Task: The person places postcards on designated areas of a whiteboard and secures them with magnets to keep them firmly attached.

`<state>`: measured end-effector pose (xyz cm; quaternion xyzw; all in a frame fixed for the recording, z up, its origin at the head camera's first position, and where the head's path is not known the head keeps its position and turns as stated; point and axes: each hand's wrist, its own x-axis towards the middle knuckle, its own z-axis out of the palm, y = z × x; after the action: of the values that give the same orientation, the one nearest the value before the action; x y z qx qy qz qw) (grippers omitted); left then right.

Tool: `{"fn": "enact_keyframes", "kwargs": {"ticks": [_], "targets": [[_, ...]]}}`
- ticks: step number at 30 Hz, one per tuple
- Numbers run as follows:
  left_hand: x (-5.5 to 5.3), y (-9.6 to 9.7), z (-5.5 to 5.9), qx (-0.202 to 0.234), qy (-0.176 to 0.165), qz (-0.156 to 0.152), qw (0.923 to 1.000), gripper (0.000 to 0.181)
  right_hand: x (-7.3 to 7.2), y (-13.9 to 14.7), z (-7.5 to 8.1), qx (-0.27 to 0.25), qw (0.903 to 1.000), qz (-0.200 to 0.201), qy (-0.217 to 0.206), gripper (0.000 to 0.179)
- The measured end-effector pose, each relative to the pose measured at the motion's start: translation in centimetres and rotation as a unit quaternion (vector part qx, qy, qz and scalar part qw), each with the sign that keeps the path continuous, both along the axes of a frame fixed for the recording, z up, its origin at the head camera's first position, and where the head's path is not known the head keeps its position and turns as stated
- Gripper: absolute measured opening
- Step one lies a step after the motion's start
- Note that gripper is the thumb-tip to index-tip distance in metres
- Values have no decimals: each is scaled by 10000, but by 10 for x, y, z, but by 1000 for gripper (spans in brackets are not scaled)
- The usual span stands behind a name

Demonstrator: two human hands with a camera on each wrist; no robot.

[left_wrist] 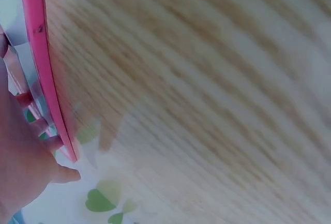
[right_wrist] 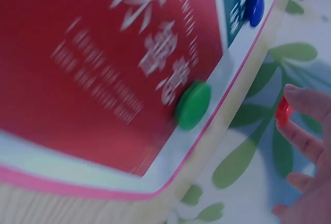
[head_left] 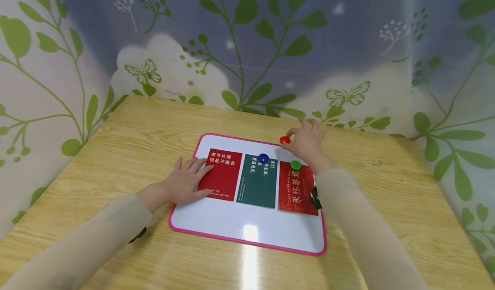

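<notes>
A red round magnet (head_left: 285, 140) is pinched between thumb and finger of my right hand (head_left: 307, 143), above the far edge of a pink-rimmed whiteboard (head_left: 228, 221). In the right wrist view the red magnet (right_wrist: 283, 111) shows apart from the board. My left hand (head_left: 185, 180) rests with spread fingers on the board's left side, fingertips on a red card (head_left: 222, 178). Beside it lies a dark green card (head_left: 255, 187) with a blue magnet (head_left: 264, 158) at its top. A second red card (head_left: 295, 191), at right, has a green magnet (head_left: 295, 165) at its top edge.
The whiteboard lies on a light wooden table (head_left: 386, 187). Behind the table hangs a curtain (head_left: 348, 45) printed with leaves and butterflies. A bright glare spot shows on the board's near part.
</notes>
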<state>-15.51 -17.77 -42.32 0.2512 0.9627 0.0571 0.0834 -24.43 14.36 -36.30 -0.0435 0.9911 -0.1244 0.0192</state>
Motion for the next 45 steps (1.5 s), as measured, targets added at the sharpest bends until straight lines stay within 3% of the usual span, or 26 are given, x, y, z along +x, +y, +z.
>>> {"fn": "enact_keyframes", "kwargs": {"ticks": [11,23,33,45], "targets": [[-1,-1,2,-66,-225,8,9997,78,2,-51,4,274,9981,519,-162,36],[1,2,7,-109,-434,-23,9990,79,7,-106,-9,437,9938,1007,-172,35],[0,3,3,-122,-240,8,9996,79,9,-126,-18,643,9915,1112,-195,33],[0,0,2,-180,-238,84,9995,81,11,-141,-26,654,9905,1167,-323,33]]}}
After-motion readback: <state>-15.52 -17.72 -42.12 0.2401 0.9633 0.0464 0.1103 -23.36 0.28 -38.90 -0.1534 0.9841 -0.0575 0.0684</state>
